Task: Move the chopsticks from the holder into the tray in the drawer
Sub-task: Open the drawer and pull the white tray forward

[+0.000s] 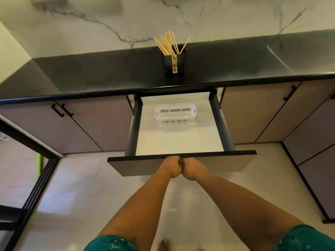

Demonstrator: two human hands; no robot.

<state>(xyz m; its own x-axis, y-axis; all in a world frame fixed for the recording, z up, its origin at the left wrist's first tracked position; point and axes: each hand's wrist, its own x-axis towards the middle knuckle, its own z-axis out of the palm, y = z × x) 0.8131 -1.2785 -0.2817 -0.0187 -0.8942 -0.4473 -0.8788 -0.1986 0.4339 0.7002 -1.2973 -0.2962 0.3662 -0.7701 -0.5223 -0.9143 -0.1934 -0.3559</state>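
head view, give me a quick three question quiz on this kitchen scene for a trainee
1. True or false: the white tray in the open drawer already holds chopsticks.
2. Where are the chopsticks now?
A. lying on the floor
B. standing in the black holder on the countertop
C. in the person's hands
3. Fill in: the left hand and right hand both grip the top edge of the drawer ____.

Key
1. False, the tray is empty.
2. B
3. front

Fingertips of both hands (183, 167) behind drawer front (226, 163)
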